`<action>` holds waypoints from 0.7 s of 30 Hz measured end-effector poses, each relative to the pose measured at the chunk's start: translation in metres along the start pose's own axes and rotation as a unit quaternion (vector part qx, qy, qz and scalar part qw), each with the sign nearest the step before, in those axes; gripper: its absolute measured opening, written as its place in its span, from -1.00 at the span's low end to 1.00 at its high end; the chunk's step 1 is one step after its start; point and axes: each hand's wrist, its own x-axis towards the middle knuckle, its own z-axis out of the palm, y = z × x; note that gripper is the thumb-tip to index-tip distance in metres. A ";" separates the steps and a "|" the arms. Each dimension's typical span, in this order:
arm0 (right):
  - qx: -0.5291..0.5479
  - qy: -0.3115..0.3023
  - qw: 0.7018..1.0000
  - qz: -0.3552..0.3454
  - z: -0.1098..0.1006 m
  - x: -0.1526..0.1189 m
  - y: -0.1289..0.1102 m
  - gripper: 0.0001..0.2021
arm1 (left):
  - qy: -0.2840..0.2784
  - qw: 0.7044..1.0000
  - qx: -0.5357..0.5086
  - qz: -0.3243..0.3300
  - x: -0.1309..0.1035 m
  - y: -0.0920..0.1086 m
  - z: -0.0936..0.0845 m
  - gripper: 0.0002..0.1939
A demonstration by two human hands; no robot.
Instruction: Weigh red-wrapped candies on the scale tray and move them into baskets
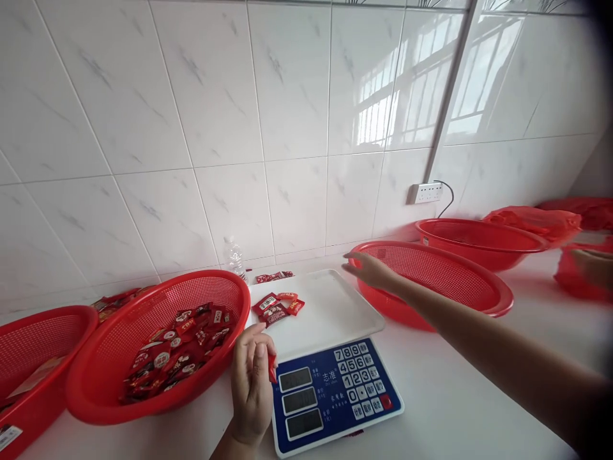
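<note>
My left hand is closed on a small red packet, with only the packet's edge showing, beside the front left of the scale. Stretched out over the far right edge of the scale's white tray, my right hand has its fingers extended and holds nothing that I can see. It overlaps the rim of a red basket. Several small red packets lie on the tray's left part. The scale's blue panel has number keys and dark displays. Left of it, a red basket holds many wrapped packets.
Another red basket stands at the far left, and one more at the back right. A clear plastic bottle and a red patterned packet are near the wall. Red plastic bags lie at right, below a power strip.
</note>
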 end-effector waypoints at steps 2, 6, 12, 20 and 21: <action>-0.005 -0.041 0.996 -0.078 0.021 -0.003 -0.033 -0.54 | -0.006 1.000 0.003 0.009 0.000 0.001 0.000 -0.73; -0.020 -0.149 0.961 -0.234 0.064 -0.012 -0.095 -0.32 | -0.009 1.000 0.007 0.002 0.001 0.000 -0.001 -0.73; -0.054 -0.196 0.914 -0.351 0.101 -0.011 -0.133 -0.41 | 0.015 1.000 0.001 -0.018 0.001 -0.003 -0.002 -0.70; -0.085 -0.129 0.939 -0.309 0.106 0.001 -0.126 -0.61 | 0.026 0.999 -0.017 -0.034 0.002 -0.004 0.000 -0.68; -0.088 -0.126 0.944 -0.293 0.106 0.002 -0.124 -0.65 | 0.024 0.999 -0.016 -0.032 0.002 -0.004 0.000 -0.68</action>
